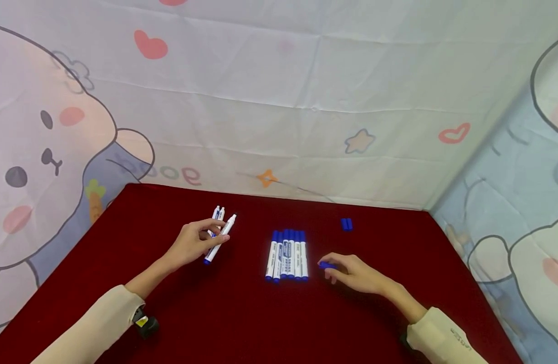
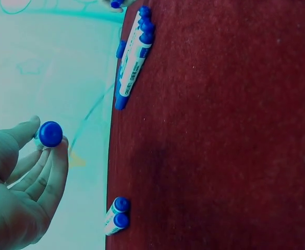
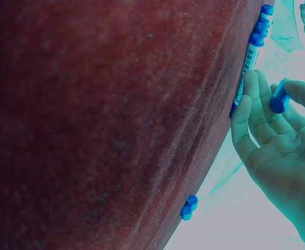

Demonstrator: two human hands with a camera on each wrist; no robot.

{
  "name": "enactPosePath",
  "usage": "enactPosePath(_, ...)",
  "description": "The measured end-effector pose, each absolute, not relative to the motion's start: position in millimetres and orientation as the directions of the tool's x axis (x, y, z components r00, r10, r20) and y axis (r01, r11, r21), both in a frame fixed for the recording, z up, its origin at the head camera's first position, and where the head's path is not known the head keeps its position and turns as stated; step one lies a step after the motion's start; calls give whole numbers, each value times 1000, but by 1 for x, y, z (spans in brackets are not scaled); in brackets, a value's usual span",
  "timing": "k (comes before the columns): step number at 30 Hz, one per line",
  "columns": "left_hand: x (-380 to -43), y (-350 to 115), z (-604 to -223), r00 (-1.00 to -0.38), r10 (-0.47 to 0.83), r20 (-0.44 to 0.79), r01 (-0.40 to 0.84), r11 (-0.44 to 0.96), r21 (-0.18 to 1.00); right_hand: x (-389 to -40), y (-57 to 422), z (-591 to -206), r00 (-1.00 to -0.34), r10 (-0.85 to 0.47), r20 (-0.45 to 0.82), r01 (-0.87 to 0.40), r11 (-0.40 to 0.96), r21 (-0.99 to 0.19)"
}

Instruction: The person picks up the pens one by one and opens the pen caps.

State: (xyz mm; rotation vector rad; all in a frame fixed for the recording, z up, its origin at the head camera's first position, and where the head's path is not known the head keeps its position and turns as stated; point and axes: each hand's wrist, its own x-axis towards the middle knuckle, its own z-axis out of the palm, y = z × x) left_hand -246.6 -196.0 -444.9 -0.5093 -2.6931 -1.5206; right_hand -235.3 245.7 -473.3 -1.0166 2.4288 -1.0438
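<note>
Between thumb and fingers my left hand point(image 1: 198, 241) pinches an uncapped whiteboard marker point(image 1: 220, 239), tilted with its blue end low and its tip up. In the left wrist view the blue end of that marker point(image 2: 50, 134) faces the camera. My right hand point(image 1: 356, 273) pinches a loose blue marker cap point(image 1: 328, 265), also seen as a blue cap point(image 3: 280, 97) in the right wrist view. Just behind the left hand lie two uncapped markers point(image 1: 221, 213), partly hidden by its fingers. A row of several capped markers point(image 1: 286, 257) lies side by side between the hands.
Two blue caps point(image 1: 346, 224) sit together toward the back right of the dark red tabletop point(image 1: 242, 323). A patterned cloth backdrop point(image 1: 279, 116) rises along the table's back edge and at the sides.
</note>
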Motion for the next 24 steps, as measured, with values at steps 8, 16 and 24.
enactPosePath(8, -255, -198, -449, -954, 174, 244, 299, 547, 782, -236, 248, -477, -701, -713, 2, -500, 489, -715)
enactPosePath(16, -268, -202, -456, -962, 44, 268, 245, 567, 786, -236, 248, -477, -704, -710, -3, -492, 491, -719)
enactPosePath(24, -281, -218, -467, -956, -69, 284, 190, 591, 784, -234, 248, -479, -702, -712, -14, -480, 488, -729)
